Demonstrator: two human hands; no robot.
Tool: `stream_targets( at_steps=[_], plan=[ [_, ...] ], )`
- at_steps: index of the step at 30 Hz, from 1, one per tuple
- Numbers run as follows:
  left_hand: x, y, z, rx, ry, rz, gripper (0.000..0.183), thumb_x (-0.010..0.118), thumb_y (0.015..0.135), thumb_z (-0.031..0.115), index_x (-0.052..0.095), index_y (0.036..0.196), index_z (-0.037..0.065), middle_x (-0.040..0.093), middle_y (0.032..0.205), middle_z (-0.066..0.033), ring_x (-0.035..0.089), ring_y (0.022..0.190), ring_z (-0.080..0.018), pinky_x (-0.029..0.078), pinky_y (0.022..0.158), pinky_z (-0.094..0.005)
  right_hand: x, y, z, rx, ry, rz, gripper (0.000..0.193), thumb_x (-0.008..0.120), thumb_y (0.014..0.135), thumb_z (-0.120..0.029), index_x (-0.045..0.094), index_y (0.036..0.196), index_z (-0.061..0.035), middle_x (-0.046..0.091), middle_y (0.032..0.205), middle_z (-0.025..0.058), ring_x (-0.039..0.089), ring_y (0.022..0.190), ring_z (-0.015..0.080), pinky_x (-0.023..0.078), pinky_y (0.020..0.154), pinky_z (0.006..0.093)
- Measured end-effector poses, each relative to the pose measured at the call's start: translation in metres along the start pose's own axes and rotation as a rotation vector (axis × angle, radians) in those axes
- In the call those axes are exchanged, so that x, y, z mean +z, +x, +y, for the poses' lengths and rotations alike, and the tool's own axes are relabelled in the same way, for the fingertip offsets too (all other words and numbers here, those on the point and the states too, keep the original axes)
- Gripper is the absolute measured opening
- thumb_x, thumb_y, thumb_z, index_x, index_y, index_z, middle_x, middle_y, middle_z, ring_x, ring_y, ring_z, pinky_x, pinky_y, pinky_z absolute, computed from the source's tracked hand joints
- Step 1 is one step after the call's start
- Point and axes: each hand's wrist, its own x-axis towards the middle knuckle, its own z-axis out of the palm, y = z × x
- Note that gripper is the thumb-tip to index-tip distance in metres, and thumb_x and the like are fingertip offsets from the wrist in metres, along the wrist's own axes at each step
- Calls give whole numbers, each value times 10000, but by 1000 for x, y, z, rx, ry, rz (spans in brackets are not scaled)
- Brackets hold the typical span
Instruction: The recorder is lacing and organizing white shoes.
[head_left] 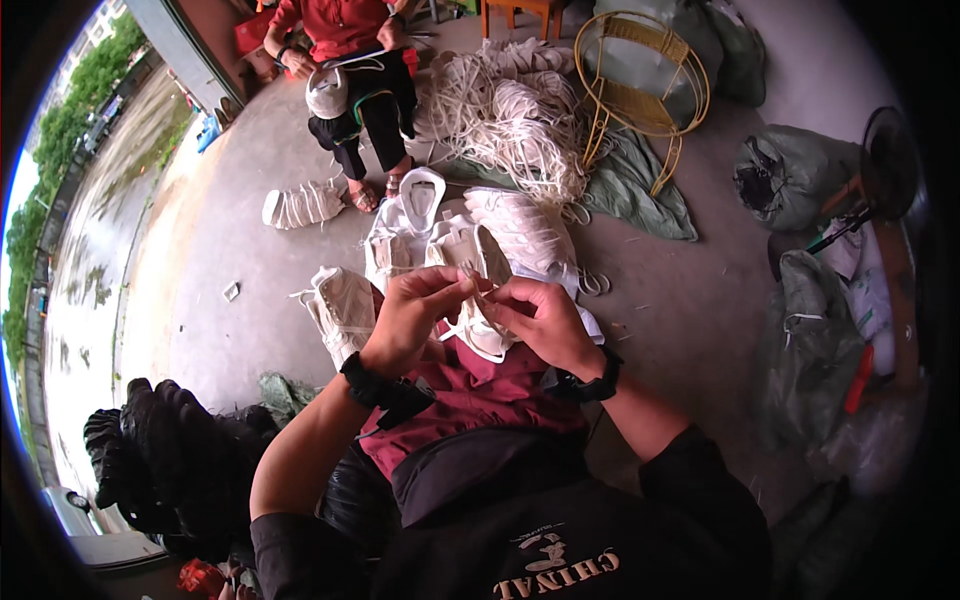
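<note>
My left hand (425, 308) and my right hand (543, 318) meet over my lap, thumbs and fingers pinched close together. Between their fingertips is a thin pale shoelace, mostly covered by the fingers. Beneath and between the hands is a cream shoe upper (483, 338), its white-edged end resting against the maroon cloth (490, 385) on my lap. Another cream upper (466, 243) shows just beyond my fingers. To the left of my left hand a laced cream upper (342, 308) lies apart. A white upper (420, 200) with a rounded opening is farther off.
A bundle of cream uppers (525, 222) and a heap of white laces (515, 125) lie ahead. Opposite sits a person (345, 30) in red, holding a whitish piece. A wicker chair frame (690, 75) stands beyond; sacks (810, 320) are at right, black bags (175, 460) at left.
</note>
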Motion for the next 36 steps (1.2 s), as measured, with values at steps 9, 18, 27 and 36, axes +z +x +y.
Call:
stream_targets(
  at_steps=[9,18,27,36],
  plan=[
    [-29,4,-3,-42,-175,46,97,581,944,124,582,987,37,658,893,-62,533,689,-54,436,623,-208,-23,10,16,22,-29,165,167,571,945,-124,670,976,6,660,771,53,581,686,77,468,623,253],
    [-129,-28,33,219,-75,292,223,552,956,101,566,1150,-9,632,915,-48,563,775,-77,439,703,-206,-180,-19,38,-60,353,809,300,536,983,-216,577,1180,7,667,1032,113,595,871,109,452,757,239],
    [-166,-49,48,396,59,400,326,448,959,98,539,1219,-75,640,926,-82,554,855,-118,415,785,-272,-311,-92,86,-17,501,1249,453,488,987,-159,369,1400,-17,507,1381,98,482,1187,170,375,1033,293],
    [-78,7,10,77,290,140,276,412,920,80,619,1074,-16,544,727,7,450,593,-60,360,539,-206,-270,-75,124,127,332,1105,344,548,961,-197,523,1255,-20,612,1228,160,590,1095,220,431,983,342]
  ],
)
